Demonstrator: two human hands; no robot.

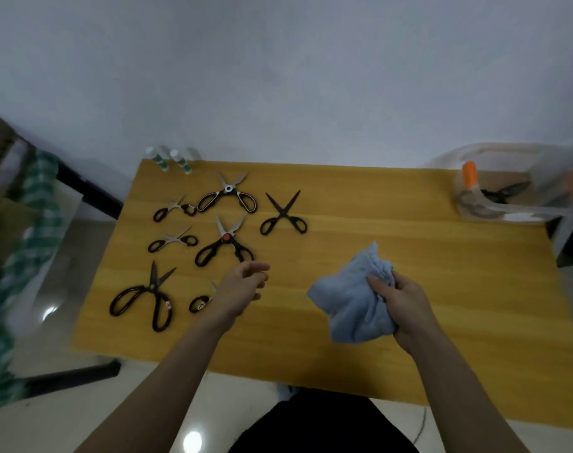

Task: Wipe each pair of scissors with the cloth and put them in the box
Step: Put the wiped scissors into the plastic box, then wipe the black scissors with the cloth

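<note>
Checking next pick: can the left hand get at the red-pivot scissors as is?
Probably yes. The left hand hovers open just in front of the red-pivot scissors, nothing lies between them, and their handles point toward it.

Your yellow wooden worktop (392, 223) carries seven pairs of scissors on its left half.

At ten o'clock you have the silver-pivot shears (228, 195), with two small pairs (174, 209) (172, 240) to their left and the red-pivot shears (224, 243) below. The all-black pair (283, 214) lies toward eleven. At eight o'clock sit the large black scissors (146, 297) and a small pair (200, 302), partly hidden. Small bottles (170, 160) stand at the far-left corner; a clear box (500, 191) sits at two o'clock.
</note>
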